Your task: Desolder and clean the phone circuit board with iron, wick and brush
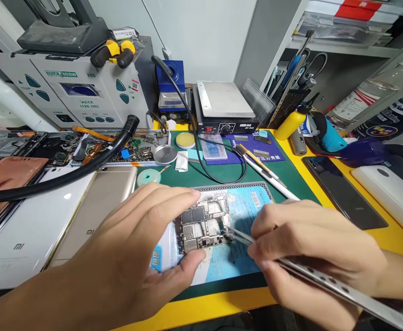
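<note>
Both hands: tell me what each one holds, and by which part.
The right hand grips the tweezers by their front part, behind the tips. The left hand holds the circuit board by its near and far edges.

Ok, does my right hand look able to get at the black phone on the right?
Probably yes: the black phone lies close to your right hand with its top uncovered, though that hand's grip is taken up by the tweezers.

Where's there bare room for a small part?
Bare green mat lies between the white pen-shaped tool and yellow tabletop; a narrow strip fronts the blue sheet. Crowded: around the circuit board, with left hand, right hand and tweezers; phones at left.
</note>
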`<action>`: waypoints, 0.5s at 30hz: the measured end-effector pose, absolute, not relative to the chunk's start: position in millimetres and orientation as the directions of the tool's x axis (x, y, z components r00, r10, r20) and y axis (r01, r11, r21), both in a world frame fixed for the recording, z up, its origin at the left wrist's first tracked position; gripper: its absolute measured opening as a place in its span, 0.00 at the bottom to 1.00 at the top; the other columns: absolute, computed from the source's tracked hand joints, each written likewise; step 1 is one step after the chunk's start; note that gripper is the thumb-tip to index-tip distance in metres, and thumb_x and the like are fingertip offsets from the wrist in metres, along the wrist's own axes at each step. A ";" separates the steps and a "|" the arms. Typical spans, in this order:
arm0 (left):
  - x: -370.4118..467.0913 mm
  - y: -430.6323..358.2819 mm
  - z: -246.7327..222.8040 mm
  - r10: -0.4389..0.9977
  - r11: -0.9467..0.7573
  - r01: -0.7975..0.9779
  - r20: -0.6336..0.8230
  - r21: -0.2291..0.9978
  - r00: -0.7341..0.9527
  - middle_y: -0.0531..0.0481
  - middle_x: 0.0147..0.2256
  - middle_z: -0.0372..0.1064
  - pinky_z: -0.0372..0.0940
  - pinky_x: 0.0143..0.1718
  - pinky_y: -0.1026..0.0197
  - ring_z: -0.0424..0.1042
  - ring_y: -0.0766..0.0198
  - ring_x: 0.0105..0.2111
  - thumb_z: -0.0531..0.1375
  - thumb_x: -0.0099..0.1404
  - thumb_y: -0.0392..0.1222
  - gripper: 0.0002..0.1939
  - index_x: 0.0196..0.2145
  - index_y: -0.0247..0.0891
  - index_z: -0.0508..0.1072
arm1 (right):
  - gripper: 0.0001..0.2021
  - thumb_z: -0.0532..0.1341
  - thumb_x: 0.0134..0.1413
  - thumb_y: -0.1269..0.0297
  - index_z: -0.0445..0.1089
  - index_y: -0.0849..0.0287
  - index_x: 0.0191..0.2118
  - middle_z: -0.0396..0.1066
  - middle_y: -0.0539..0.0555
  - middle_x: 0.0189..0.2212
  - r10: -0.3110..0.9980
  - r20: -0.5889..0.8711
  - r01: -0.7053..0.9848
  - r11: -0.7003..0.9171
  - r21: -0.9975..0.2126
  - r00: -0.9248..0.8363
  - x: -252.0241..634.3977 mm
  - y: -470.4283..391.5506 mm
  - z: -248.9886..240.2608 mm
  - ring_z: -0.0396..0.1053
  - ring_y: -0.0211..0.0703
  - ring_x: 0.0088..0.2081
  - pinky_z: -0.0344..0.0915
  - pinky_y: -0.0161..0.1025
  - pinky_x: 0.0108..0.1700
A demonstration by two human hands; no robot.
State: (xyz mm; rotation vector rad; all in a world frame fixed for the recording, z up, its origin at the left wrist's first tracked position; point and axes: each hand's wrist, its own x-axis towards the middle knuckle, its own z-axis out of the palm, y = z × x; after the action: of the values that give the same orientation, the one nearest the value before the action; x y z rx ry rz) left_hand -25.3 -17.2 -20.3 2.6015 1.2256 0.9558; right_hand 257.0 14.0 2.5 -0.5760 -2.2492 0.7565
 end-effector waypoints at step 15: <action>-25.6 -17.9 -23.0 0.756 -0.643 0.652 0.468 0.402 0.457 0.46 0.59 0.76 0.70 0.65 0.44 0.76 0.51 0.59 0.65 0.72 0.40 0.31 0.68 0.44 0.61 | 0.14 0.64 0.53 0.80 0.75 0.52 0.41 0.72 0.49 0.27 0.697 0.426 0.235 0.641 -0.731 -0.577 248.5 -6.5 -6.9 0.68 0.41 0.23 0.64 0.39 0.27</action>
State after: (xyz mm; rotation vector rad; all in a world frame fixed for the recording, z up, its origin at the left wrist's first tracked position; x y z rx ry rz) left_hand -25.6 -17.9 -23.0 2.5370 1.2371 0.9434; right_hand 248.5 -6.5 -6.9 -0.7228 -2.1338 0.8165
